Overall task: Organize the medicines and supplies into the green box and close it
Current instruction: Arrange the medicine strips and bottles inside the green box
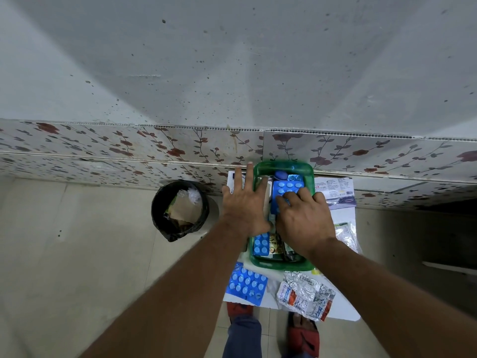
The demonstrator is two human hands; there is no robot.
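The green box [284,167] stands open on a small white table, holding blister packs and small bottles. My left hand [245,202] lies flat, fingers spread, over the box's left rim and a pale packet inside. My right hand [304,215] presses its fingertips on a blue blister strip [286,187] in the box's far half. Another blue strip [261,244] lies in the near half. Outside the box, near the front edge, lie a blue blister sheet [246,282] and crumpled silver foil strips [305,295]. No lid is visible.
A black bin [180,210] with paper waste stands on the floor to the left. Printed leaflets [335,192] and a clear packet [346,233] lie right of the box. The flower-patterned wall [129,148] runs just behind the table. My feet in red sandals [302,332] are below.
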